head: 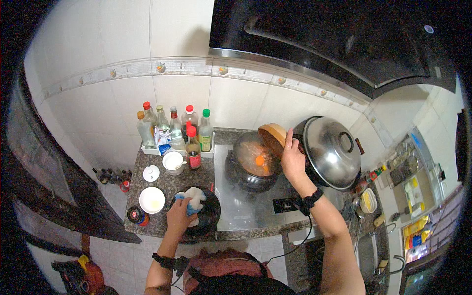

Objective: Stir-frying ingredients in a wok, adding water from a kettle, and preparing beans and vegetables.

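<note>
With my right hand [294, 160] I hold the brown lid [273, 139], tilted up at the right rim of a dark clay pot [251, 182]. Inside the pot, orange pieces [260, 160] lie among paler food in liquid, and steam hangs over it. My left hand [179, 217] grips a blue and white cloth [195, 201] over a round black pan [210, 217] at the counter's front. How the right fingers meet the lid's knob is hidden.
A large wok with a domed metal lid [332, 151] stands right of the pot on the stove [243, 217]. Bottles fill a white tray [206, 154] at the back left. A white bowl [152, 200], a sugar-style pot [173, 162] and a jar [137, 215] stand left. The range hood [313, 33] hangs above.
</note>
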Motion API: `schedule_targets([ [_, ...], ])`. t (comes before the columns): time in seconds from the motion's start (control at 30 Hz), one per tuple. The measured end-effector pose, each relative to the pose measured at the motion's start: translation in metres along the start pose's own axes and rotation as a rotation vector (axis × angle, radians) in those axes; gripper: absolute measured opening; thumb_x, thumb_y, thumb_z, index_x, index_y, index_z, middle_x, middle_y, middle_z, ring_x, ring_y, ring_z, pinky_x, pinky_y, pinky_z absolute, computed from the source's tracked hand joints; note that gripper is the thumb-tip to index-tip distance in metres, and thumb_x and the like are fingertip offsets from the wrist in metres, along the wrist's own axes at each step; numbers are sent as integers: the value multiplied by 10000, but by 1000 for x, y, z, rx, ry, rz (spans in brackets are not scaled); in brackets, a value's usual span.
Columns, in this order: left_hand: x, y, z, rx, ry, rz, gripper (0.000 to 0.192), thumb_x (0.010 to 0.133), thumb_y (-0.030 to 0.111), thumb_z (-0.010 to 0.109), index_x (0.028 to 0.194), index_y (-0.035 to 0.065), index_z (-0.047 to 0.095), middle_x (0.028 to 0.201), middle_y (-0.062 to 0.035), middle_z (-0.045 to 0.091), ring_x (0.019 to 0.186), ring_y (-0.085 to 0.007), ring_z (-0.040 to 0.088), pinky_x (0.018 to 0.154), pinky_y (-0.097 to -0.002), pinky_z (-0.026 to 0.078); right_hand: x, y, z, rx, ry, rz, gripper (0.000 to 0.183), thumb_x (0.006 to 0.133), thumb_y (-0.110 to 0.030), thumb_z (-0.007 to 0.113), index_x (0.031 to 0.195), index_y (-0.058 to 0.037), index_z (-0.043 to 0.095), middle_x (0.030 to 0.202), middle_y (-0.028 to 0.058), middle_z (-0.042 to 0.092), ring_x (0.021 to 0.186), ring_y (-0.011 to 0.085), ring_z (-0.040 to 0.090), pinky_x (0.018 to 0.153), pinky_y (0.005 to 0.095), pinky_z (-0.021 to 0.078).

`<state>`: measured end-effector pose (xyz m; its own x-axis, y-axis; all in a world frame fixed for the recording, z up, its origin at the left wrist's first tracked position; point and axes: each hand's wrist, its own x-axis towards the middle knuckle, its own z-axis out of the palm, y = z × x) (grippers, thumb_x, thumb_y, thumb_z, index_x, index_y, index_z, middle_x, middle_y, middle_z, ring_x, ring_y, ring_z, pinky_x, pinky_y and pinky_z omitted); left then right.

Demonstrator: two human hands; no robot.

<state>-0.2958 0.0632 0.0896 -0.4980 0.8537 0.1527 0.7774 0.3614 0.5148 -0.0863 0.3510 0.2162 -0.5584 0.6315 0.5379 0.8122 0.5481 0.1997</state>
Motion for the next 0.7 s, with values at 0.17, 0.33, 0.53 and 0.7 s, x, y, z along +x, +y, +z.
schedule_targets([
  [0.17, 0, 5, -3, -20, 8, 30, 583, 564, 202, 731, 1079, 133, 466, 940, -96, 502, 875, -287, 527, 682, -384, 451, -12, 20, 7, 233, 130, 214, 604, 732, -20, 480, 1266, 31, 202, 975, 222, 463, 648, 286, 592, 460, 310, 499],
  [0.33, 3, 21, -18, 0, 21, 44, 577, 560, 202, 732, 1071, 133, 473, 929, -96, 505, 850, -296, 535, 673, -382, 454, -31, 43, 14, 1293, -111, 755, 294, 805, -33, 372, 1086, 33, 315, 737, 170, 537, 425, 228, 551, 328, 290, 469],
  [0.53, 26, 54, -53, -48, 34, 138, 553, 556, 197, 729, 1047, 128, 484, 909, -102, 507, 848, -312, 531, 661, -391, 453, -89, 62, -5, 1550, -94, 1000, 222, 855, -112, 351, 989, 43, 436, 699, 141, 562, 440, 174, 548, 371, 266, 488],
  [0.7, 66, 94, -70, -48, 129, 315, 516, 571, 161, 710, 1036, 104, 495, 904, -121, 519, 825, -321, 538, 669, -396, 453, -147, 79, -32, 1523, -162, 1036, 231, 846, -125, 363, 995, 37, 434, 705, 133, 564, 446, 160, 538, 379, 262, 483],
])
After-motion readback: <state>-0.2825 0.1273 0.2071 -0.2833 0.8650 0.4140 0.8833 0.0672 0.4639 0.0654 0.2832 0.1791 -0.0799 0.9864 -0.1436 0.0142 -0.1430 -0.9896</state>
